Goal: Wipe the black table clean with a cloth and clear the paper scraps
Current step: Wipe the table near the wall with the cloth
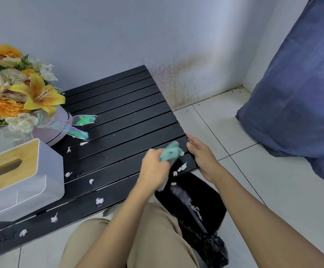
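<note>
One black slatted counter (122, 105). On it lie seven separate white paper scraps (99, 201), spread from 9 o'clock round to 7 o'clock of its middle. A cluster (182, 167) of about three more sits at 4 o'clock, too bunched to count surely. One teal cloth (169, 151). Two hands: the left hand (154, 169) and the right hand (203, 157). One tissue box (22, 180) at 8 o'clock. One flower arrangement (37, 95) at 10 o'clock, with two shiny ribbon tails (83, 119). One black bin (205, 190) at 5 o'clock.

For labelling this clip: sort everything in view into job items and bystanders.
Job: black slatted table, teal cloth gripped in the left hand, right hand at the table edge, paper scraps, black bin.
Lying about: flower arrangement, tissue box, blue fabric bundle.
</note>
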